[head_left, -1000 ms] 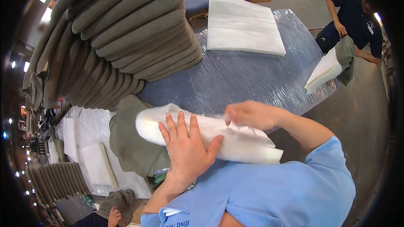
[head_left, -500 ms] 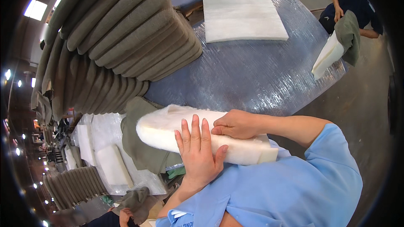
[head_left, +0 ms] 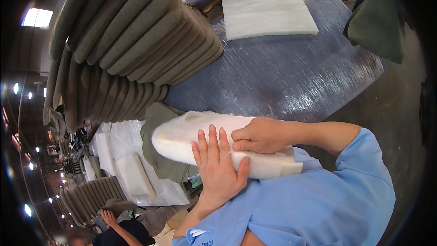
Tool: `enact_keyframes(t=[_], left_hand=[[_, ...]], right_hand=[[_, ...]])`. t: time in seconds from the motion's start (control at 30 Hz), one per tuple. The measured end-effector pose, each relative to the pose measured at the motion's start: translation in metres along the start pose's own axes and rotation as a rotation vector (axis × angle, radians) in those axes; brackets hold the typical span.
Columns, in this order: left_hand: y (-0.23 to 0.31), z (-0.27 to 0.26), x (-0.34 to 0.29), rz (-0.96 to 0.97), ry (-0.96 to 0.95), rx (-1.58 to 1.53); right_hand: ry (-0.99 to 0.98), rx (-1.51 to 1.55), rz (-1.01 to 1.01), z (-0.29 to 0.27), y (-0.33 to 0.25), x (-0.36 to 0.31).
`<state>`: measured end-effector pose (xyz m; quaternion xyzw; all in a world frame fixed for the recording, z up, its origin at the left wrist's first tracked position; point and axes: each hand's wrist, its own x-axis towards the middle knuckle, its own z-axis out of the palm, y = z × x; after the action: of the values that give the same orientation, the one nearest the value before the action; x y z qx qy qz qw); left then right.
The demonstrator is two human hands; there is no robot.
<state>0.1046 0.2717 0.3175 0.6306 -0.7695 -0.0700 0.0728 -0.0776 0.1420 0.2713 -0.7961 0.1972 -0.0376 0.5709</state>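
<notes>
A thick white foam cushion insert [head_left: 180,143] with a fluffy wadding wrap lies folded lengthwise against my body, its rounded end toward the left. My left hand [head_left: 219,166] rests flat on it, fingers stretched out and slightly apart. Just to the right, my right hand [head_left: 258,135] is closed, its thumb and curled fingers pinching the white wadding along the top. The pinched bit itself is hidden by the fingers. Under the rounded end spreads a grey-green fabric cover [head_left: 157,159].
Tall stacks of grey-green cushions [head_left: 136,32] stand at the left. A flat white pad [head_left: 266,7] lies on the plastic-wrapped table [head_left: 273,73]. More white pads [head_left: 134,173] lie lower left. One person holds a green cover [head_left: 378,23] at far right; another person [head_left: 125,232] works lower left.
Both hands keep nearly the same hold on the insert. The view has shifted slightly. At far right, the green cover has been raised and now hides the white piece seen there before.
</notes>
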Motion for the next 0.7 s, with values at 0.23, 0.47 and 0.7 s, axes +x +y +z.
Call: enact_keyframes(t=[0.23, 0.47, 0.7], left_hand=[[0.003, -0.005, 0.004, -0.007, -0.019, 0.006], [0.003, -0.01, 0.016, -0.02, -0.046, 0.052], [0.003, -0.007, 0.029, -0.032, -0.069, 0.049]], right_hand=[[0.107, -0.076, 0.058, 0.019, 0.057, 0.016], [0.172, 0.282, 0.283, -0.01, 0.054, -0.011], [0.0, 0.168, 0.166, -0.031, -0.002, -0.082]])
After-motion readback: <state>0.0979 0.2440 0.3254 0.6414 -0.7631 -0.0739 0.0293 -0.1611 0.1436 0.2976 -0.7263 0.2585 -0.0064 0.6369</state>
